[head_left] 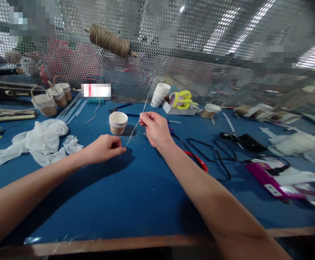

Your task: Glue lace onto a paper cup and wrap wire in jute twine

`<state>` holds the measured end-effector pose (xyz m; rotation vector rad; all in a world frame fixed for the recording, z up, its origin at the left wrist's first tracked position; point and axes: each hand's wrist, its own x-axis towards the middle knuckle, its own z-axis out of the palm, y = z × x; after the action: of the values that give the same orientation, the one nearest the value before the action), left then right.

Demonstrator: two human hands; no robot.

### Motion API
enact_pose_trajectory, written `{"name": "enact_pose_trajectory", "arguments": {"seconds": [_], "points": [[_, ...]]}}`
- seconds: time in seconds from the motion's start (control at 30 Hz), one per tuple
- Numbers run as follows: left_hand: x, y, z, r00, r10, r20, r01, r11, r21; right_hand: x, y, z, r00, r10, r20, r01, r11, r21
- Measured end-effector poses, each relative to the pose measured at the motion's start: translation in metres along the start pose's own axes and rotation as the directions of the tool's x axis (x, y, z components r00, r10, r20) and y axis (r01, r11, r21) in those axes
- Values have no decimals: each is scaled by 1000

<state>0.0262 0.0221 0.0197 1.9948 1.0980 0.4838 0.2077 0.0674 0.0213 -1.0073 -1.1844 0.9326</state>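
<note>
A thin pale string (pixel 132 134) runs taut on a slant between my two hands, low over the blue table. My left hand (pixel 105 148) is closed and pinches its lower end between thumb and forefinger. Farther up, my right hand (pixel 157 127) pinches the same string with its fingertips, and the line carries on upward past it toward the mesh. Just behind my hands stands a small cup (pixel 118 127) wrapped in brown burlap with a white rim, upright and touched by neither hand. A red-handled tool (pixel 200 163) is partly hidden by my right forearm.
Handled burlap cups (pixel 46 107) stand back left, near crumpled white lace (pixel 42 139). Behind are stacked white cups (pixel 160 94), a box (pixel 181 109) with yellow-handled scissors (pixel 184 99), and a twine spool (pixel 109 40) on the mesh. Black cable (pixel 214 144) and a purple device (pixel 271 180) lie right.
</note>
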Motion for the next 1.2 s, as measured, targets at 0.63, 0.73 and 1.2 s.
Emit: {"name": "enact_pose_trajectory", "arguments": {"seconds": [0.63, 0.73, 1.2], "points": [[-3, 8, 14, 998, -20, -55, 17, 998, -59, -1, 6, -1, 995, 102, 21, -103, 990, 97], [-5, 14, 15, 970, 0, -243, 48, 980, 192, 0, 8, -2, 995, 96, -3, -96, 992, 85], [1, -17, 1, 903, 198, 382, 262, 451, -853, 3, -10, -7, 981, 114, 159, -145, 969, 200]]}}
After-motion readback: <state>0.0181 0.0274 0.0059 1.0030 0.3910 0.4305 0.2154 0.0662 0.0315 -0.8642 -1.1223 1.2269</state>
